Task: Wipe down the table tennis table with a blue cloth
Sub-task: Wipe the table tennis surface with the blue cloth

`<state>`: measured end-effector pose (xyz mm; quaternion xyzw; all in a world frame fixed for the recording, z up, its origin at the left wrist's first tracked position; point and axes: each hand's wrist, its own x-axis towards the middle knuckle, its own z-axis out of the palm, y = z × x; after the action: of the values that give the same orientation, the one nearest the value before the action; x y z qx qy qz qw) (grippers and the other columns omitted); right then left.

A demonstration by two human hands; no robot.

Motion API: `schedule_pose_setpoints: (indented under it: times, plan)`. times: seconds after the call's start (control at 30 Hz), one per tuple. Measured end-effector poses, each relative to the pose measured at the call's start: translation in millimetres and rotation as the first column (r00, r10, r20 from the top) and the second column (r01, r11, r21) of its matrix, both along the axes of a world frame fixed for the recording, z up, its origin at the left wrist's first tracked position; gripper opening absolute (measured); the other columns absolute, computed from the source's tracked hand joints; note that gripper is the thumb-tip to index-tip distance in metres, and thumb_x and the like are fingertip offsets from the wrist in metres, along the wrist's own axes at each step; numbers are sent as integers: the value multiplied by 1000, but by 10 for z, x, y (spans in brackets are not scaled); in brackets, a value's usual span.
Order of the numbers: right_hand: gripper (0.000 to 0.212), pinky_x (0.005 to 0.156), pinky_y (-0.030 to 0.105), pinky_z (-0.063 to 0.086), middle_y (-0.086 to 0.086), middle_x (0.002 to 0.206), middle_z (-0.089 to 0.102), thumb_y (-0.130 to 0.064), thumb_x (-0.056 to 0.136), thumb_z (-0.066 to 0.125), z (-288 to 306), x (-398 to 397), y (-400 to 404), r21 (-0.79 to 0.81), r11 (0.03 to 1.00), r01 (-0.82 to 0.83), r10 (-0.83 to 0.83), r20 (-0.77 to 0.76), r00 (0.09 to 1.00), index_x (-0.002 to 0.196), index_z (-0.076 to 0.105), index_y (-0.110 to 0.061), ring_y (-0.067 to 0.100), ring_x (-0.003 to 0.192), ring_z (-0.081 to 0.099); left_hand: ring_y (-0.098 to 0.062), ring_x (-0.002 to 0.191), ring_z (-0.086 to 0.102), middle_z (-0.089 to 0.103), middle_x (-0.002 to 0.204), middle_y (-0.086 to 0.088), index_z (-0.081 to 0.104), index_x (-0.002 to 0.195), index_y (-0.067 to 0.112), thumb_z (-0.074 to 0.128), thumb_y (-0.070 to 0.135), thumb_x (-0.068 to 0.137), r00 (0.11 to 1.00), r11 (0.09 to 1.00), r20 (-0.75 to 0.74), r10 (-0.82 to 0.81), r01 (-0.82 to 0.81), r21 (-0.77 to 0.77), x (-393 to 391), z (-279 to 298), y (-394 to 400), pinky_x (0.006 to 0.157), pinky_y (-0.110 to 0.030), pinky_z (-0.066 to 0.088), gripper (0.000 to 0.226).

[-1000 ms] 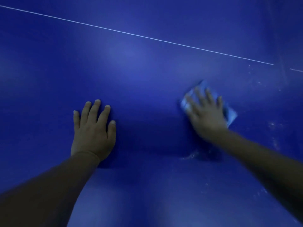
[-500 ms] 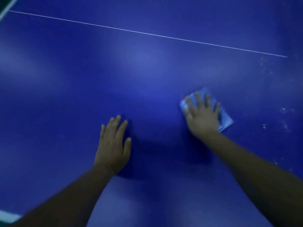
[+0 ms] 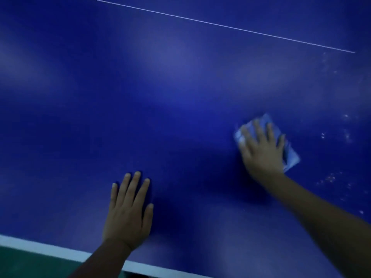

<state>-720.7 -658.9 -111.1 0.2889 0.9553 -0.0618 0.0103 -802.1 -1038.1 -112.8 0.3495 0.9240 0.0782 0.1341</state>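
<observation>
The dark blue table tennis table [image 3: 170, 97] fills the view. A folded light blue cloth [image 3: 291, 157] lies flat on it at the right. My right hand [image 3: 261, 151] presses down on the cloth with straight, spread fingers, covering most of it. My left hand [image 3: 128, 209] rests flat on the bare table near the front edge, fingers straight and close together, holding nothing.
A thin white line [image 3: 220, 25] crosses the table at the top. The white edge stripe [image 3: 50, 249] of the table runs along the bottom left, with green floor [image 3: 24, 265] below it. Pale dust specks [image 3: 331, 179] dot the surface right of the cloth.
The view has shifted, so both hands sit further right and lower and the table's front edge shows. My right hand still presses the cloth; the left stays flat on the table.
</observation>
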Motion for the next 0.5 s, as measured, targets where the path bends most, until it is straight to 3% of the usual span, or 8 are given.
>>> schedule_pose_setpoints:
  times: [0.1,0.2,0.27,0.33,0.4,0.43,0.5]
  plan:
    - [50,114,70,9,4,163,27,-48,103,30,-45,892,-789,-32,921,-389,390,50,919,152,33,-39,39,151,14,-32,150,17,28,160,-12,43,147,9,12,51,101,1000,1000,6,6,-6,15,-1,8,13,117,-60,14,70]
    - [47,113,71,13,3,162,29,-49,102,33,32,1003,-582,-71,789,-610,614,92,784,147,43,-39,39,148,24,-33,150,17,28,160,-13,43,147,8,12,52,101,1000,999,-3,3,-3,32,15,12,23,118,-58,12,70]
    - [51,109,74,17,7,157,37,-48,98,34,62,572,-219,-7,874,-485,485,47,873,144,50,-33,42,144,30,-33,150,17,29,159,-14,44,146,8,19,49,100,1000,999,-10,2,-2,42,12,18,19,119,-58,11,67]
    - [55,114,68,9,1,163,24,-51,100,24,71,133,117,-29,992,-122,124,39,992,150,39,-36,35,151,15,-32,150,16,29,159,-14,45,146,8,28,45,96,1000,999,-3,3,-3,46,10,26,25,118,-58,11,64]
    - [53,118,63,1,-5,166,12,-54,103,20,56,-87,172,-57,989,139,-139,19,990,154,27,-40,28,153,3,-32,150,15,29,159,-14,44,147,8,30,44,95,1000,999,3,6,-6,46,25,48,31,119,-58,10,65]
    - [52,118,63,2,-5,166,12,-52,104,23,35,-81,34,-57,982,180,-180,12,984,154,27,-40,28,153,4,-32,151,15,29,159,-14,44,147,7,30,44,94,1000,999,4,4,-5,49,31,63,33,120,-58,9,66]
    - [51,116,66,7,0,164,21,-48,103,28,-23,198,-510,5,995,102,-102,-32,994,152,34,-36,34,152,12,-33,151,14,28,160,-15,42,148,8,29,45,94,1000,998,5,-7,7,60,29,84,27,120,-58,8,67]
